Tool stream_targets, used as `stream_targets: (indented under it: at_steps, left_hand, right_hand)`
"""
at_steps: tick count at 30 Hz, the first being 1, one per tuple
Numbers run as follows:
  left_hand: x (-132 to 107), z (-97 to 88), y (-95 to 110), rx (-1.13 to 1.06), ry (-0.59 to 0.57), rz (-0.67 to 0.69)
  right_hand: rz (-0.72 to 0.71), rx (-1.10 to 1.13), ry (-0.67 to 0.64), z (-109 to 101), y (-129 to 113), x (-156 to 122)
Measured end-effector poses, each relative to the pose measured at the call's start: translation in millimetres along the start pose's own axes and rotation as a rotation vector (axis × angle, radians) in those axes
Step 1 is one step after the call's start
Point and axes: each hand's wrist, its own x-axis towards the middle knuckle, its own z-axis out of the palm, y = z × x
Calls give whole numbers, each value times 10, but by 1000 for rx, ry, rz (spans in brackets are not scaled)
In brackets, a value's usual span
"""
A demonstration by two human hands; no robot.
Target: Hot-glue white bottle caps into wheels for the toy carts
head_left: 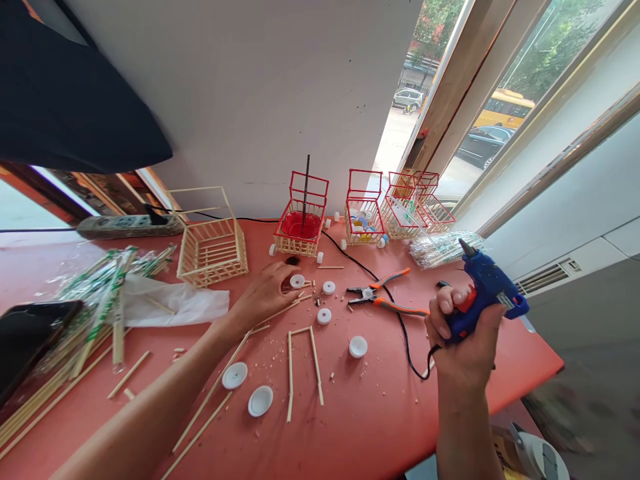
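My right hand (463,347) is wrapped around a blue hot glue gun (487,290), nozzle pointing up and left, raised above the red table (380,427). Its black cord (405,333) runs across the table. My left hand (265,290) reaches forward and rests on the table, fingertips on a small white bottle cap (297,281) beside short wooden sticks. More white caps (324,315) lie close by, along with a U-shaped frame of glued sticks (303,363). An unpainted stick basket (213,250) stands left of my left hand.
Several red-painted stick carts (303,227) stand along the wall, one holding coloured caps (363,223). Orange-handled pliers (387,297) lie mid-table. Chopstick packs (95,293) and loose sticks crowd the left. A power strip (127,225), a dark phone (30,333) and window (490,120) border the table.
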Motion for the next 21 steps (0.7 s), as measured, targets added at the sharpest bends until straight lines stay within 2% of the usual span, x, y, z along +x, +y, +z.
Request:
stream_targets:
  at_steps: [4, 8, 10, 14, 17, 21]
  left_hand:
    - [-15, -100, 10, -42, 37, -6]
    - [-12, -119, 144, 1, 97, 58]
    - [13, -50, 249, 56, 58, 115]
    - [95, 168, 415, 247, -75, 111]
    - [150, 277, 466, 284, -111, 108]
    - [202, 313, 503, 300, -129, 107]
  right_hand:
    - [2, -10, 1, 4, -6, 1]
    - [-6, -15, -1, 12, -6, -5]
    - [-6, -15, 2, 14, -3, -9]
    - [9, -8, -12, 7, 14, -10]
    - [0, -4, -13, -2, 36, -11]
    - [3, 12, -26, -13, 60, -22]
